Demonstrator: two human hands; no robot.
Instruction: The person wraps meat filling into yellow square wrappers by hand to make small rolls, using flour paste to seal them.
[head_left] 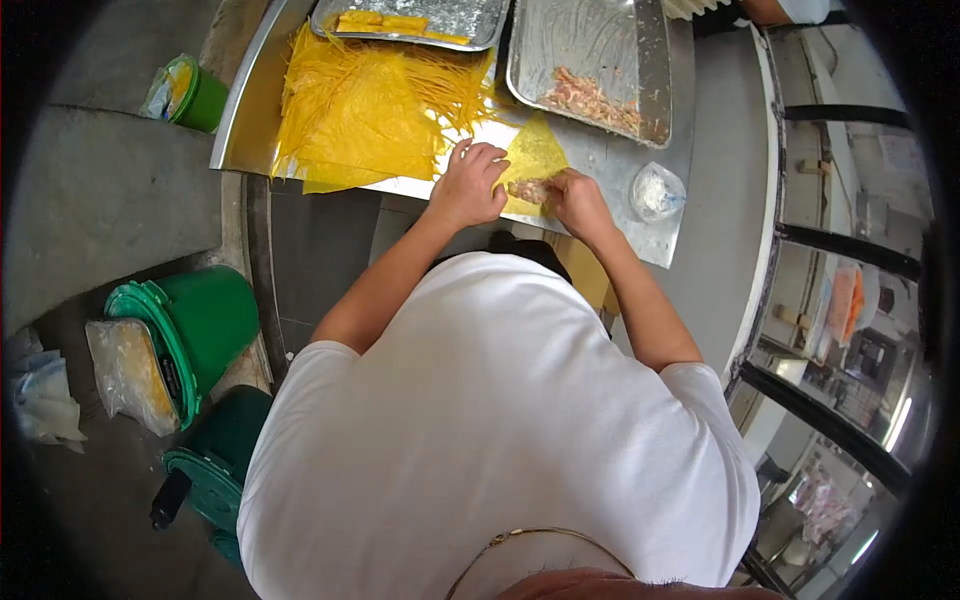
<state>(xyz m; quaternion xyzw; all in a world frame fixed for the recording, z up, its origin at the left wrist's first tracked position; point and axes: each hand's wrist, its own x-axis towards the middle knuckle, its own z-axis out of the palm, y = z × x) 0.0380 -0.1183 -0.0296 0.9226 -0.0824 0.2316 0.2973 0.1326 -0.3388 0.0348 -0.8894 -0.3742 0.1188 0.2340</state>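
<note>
A yellow sheet (pixel 536 150) lies on the metal table between my hands, with a strip of pinkish filling (pixel 528 190) across its near part. My left hand (pixel 470 184) is at the left edge of this sheet, fingers bent and somewhat apart, holding nothing visible. At the right end of the filling, my right hand (pixel 582 204) has its fingers pinched together at the sheet's edge. A stack of yellow sheets (pixel 365 110) with shredded edges lies to the left. Beyond the hands, a metal tray (pixel 590 60) contains more filling (pixel 595 98) in its near part.
Another tray (pixel 490 25) at the top left holds yellow rolls (pixel 380 21). A clear bag with white contents (pixel 657 192) sits at the table's right. Green buckets (pixel 215 320) stand on the floor at left. Part of another person (pixel 770 10) shows at the top right.
</note>
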